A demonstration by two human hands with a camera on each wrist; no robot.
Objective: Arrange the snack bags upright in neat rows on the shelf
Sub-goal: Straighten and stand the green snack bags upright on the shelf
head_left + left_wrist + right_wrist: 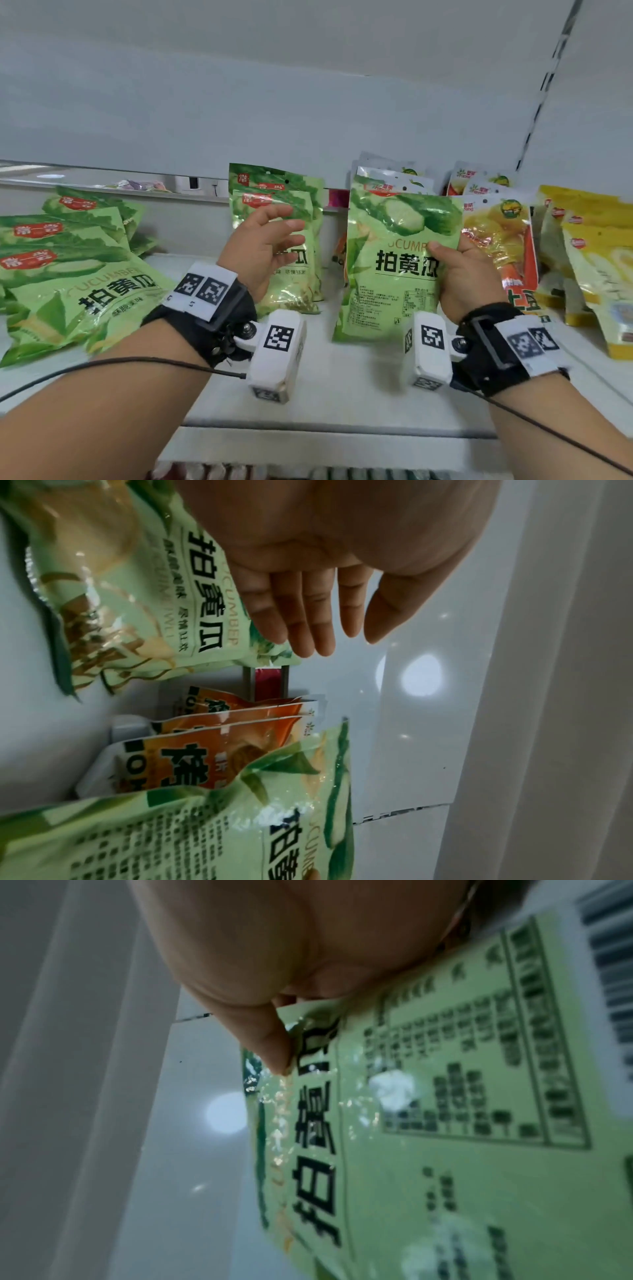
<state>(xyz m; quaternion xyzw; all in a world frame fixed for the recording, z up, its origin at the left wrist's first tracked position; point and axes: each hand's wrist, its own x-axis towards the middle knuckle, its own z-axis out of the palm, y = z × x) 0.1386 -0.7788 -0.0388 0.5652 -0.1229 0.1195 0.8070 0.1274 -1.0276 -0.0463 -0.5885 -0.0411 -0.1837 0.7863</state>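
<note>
The right hand (pixel 459 274) pinches a cucumber bag (pixel 397 253) upright above the shelf (pixel 342 394), at 3 o'clock from 2 standing bags (pixel 277 212). The left hand (pixel 263 246) hovers wide, empty. Next, I'd guess, set it squarely in front; the pile (pixel 68 267) at 9 o'clock waits.

The head camera is looking forward and down across the white metal shelf (pixel 342 394). Both wrist cameras are peering close along the palms, sharing the glossy green cucumber snack bag (pixel 397 260) (pixel 192 840) (pixel 445 1123).
</note>
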